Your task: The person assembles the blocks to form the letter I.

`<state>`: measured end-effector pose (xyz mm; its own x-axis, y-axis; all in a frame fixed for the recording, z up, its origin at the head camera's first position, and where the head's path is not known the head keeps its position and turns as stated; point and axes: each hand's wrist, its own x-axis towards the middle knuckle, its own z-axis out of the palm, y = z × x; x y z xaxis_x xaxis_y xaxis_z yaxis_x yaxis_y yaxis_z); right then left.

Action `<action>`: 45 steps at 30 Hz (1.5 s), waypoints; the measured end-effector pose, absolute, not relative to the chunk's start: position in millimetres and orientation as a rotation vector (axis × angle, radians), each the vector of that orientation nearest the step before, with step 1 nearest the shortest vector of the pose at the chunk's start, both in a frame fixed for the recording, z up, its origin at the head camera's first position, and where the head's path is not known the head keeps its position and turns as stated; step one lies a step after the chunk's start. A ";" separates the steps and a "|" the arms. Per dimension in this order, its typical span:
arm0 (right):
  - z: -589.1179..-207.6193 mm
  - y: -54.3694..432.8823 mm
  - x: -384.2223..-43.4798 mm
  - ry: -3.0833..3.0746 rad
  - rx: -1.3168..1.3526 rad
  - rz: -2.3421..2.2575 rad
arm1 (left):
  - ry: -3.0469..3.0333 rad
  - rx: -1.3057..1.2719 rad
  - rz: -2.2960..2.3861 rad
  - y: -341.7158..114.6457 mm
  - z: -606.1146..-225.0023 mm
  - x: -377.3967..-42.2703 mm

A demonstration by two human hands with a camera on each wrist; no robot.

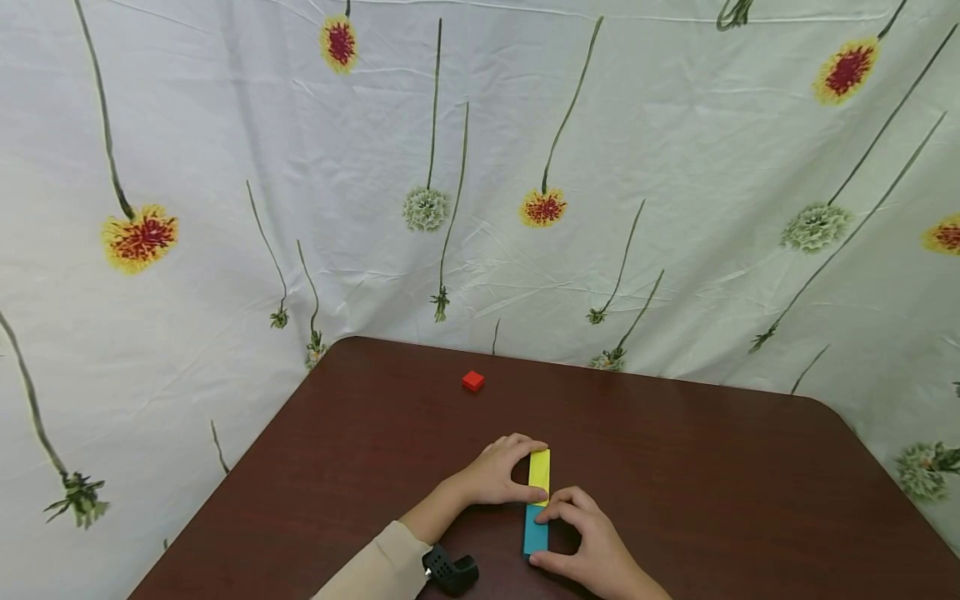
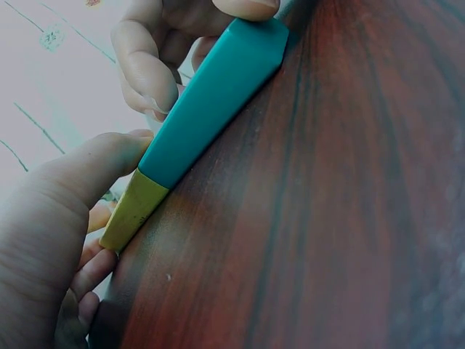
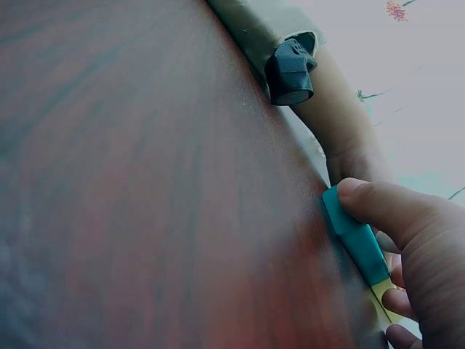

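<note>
Dark brown table (image 1: 697,483) with 2 rounded far corners before white floral cloth (image 1: 498,150).

Passage, right: broad run of tabletop (image 1: 750,483) beside the right hand (image 1: 592,537). Passage, far: strip between left hand (image 1: 497,473) and red block (image 1: 473,381). Obstacle, centre: yellow block (image 1: 539,469) and blue block (image 1: 535,537) end to end; a hand grips each. Obstacle, near left: black wrist device (image 1: 454,574) and sleeve (image 1: 386,567). Barrier, rear: flowered cloth (image 1: 495,250) hangs behind the far edge.
</note>
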<state>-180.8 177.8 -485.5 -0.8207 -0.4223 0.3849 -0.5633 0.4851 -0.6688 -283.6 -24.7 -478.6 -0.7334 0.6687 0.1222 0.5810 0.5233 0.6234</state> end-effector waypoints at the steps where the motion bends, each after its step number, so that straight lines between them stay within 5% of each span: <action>1: -485.7 177.8 -180.8 -2.555 0.859 1.247 | 2.624 1.083 0.998 -24.7 -478.4 -283.4; 45: -493.2 184.5 -203.8 -2.422 0.764 1.450 | 2.647 1.096 0.991 -23.1 -479.7 -284.9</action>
<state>-203.8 184.5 -493.2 -0.8416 -0.3213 0.4341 -0.5344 0.3792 -0.7554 -284.9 -23.1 -479.7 -0.7333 0.6655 0.1392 0.5933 0.5264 0.6090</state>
